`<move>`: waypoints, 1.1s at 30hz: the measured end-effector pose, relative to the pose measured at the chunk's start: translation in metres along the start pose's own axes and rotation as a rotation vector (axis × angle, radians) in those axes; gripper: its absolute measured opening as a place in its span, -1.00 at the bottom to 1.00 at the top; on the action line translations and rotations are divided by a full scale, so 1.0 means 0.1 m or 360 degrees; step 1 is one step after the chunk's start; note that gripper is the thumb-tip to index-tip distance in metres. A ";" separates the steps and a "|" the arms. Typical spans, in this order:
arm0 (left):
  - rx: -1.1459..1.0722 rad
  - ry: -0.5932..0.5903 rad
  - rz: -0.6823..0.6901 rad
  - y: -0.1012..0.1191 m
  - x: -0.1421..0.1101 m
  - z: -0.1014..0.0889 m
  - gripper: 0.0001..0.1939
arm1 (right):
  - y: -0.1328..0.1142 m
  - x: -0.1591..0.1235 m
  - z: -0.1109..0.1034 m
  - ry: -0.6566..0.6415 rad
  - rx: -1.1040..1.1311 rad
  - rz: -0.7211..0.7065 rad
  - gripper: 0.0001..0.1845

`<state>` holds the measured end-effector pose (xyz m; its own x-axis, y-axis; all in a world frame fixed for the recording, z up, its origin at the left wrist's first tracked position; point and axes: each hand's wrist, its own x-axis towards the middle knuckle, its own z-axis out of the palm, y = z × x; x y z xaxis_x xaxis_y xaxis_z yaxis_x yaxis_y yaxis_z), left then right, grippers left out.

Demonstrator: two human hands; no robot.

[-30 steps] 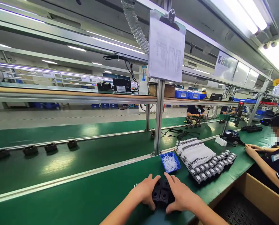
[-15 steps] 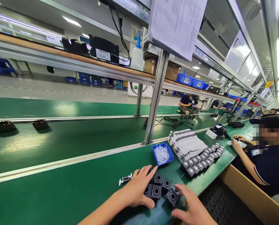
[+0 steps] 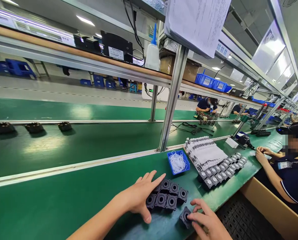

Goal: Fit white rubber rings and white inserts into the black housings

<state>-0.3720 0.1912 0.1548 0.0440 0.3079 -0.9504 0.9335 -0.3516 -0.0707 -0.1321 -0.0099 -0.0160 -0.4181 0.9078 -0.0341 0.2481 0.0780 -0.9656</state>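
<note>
Fingers half curled, the right hand [image 3: 207, 220] touches a lone black part [image 3: 184, 216], bottom, right of centre; whether gripped, I cannot tell. The left hand [image 3: 136, 196] spreads fingers wide by clustered black parts [image 3: 161, 200], lower centre, on the counter [image 3: 71, 190].

A white plastic bottle [image 3: 152, 57] (blue-nozzled) stands on a long wood-edged shelf [image 3: 88, 56] beside a brown cardboard box [image 3: 167, 64]
</note>
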 end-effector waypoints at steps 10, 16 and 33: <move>-0.0317 0.0144 0.0182 -0.16 0.00 0.04 0.52 | 0.17 0.07 0.28 0.0190 -0.0223 0.0140 -0.35; -0.0226 0.0055 0.0194 -0.24 0.06 0.00 0.67 | 0.15 0.18 0.20 -0.0191 0.0140 0.0410 -0.07; -0.0362 0.0161 0.0603 -0.46 0.23 0.09 0.54 | 0.01 0.66 0.31 -0.0050 0.0299 0.0206 0.23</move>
<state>-0.4168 0.2067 0.1336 0.4218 0.2835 -0.8612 0.8987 -0.2565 0.3558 -0.1867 0.0376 -0.0267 -0.4213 0.8916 -0.1657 0.1355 -0.1188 -0.9836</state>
